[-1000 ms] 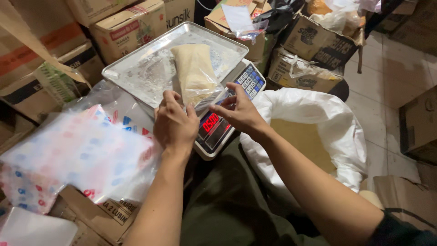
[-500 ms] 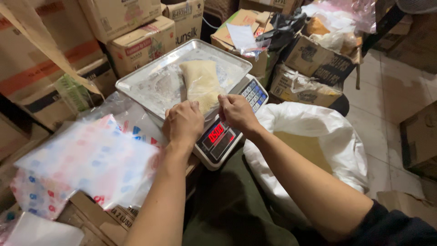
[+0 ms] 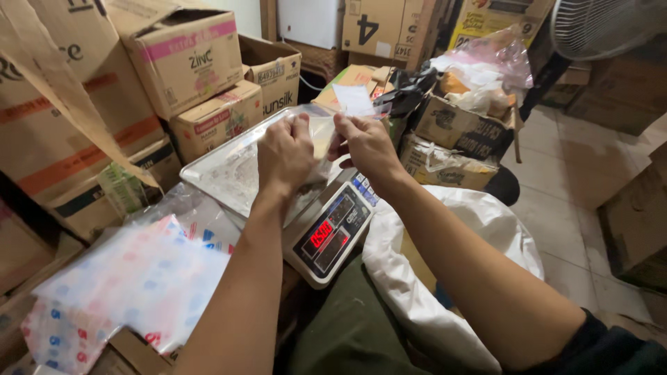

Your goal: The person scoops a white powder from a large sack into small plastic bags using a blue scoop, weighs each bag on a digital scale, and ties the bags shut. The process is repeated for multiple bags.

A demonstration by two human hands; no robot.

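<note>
Both the left hand (image 3: 286, 149) and the right hand (image 3: 367, 144) pinch the top of a clear bag (image 3: 321, 139) of pale powder. It is held above the tray (image 3: 222, 173) of a scale (image 3: 332, 236). A white sack (image 3: 445, 264) lies just beside the scale.

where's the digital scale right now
In the head view the digital scale sits at centre, just below both hands, its metal tray stretching up-left toward the cardboard boxes and the white sack on its right.

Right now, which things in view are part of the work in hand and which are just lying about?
In hand:
left hand and right hand, both gripping the clear bag
metal tray
digital scale
white sack

Lying about:
cardboard boxes
stack of printed plastic bags
fan
</note>
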